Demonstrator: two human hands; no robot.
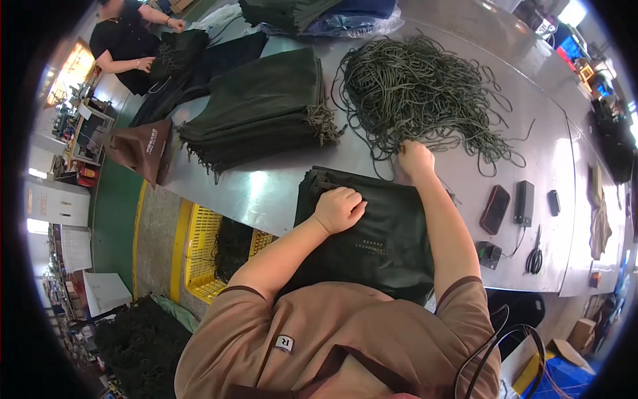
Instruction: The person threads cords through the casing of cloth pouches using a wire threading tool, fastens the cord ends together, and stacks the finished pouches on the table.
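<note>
A dark green bag (379, 233) with small gold lettering lies at the table's front edge, close to my body. My left hand (340, 209) is closed on the bag's upper left part, its fingers curled at the hem. Beyond the bag's upper right corner, my right hand (417, 158) has its fingers closed at the lower edge of a big tangled heap of green cords (419, 93); what exactly is pinched there is too small to tell. A thick stack of dark green bags (259, 106) with knotted cord ends lies left of the heap.
On the right of the metal table (458, 266) are a phone (495, 209), a black box (524, 203) and scissors (534, 256). A yellow crate (203, 253) stands below the left edge. A brown bag (141, 149) hangs there. Another person (123, 43) handles dark fabric at upper left.
</note>
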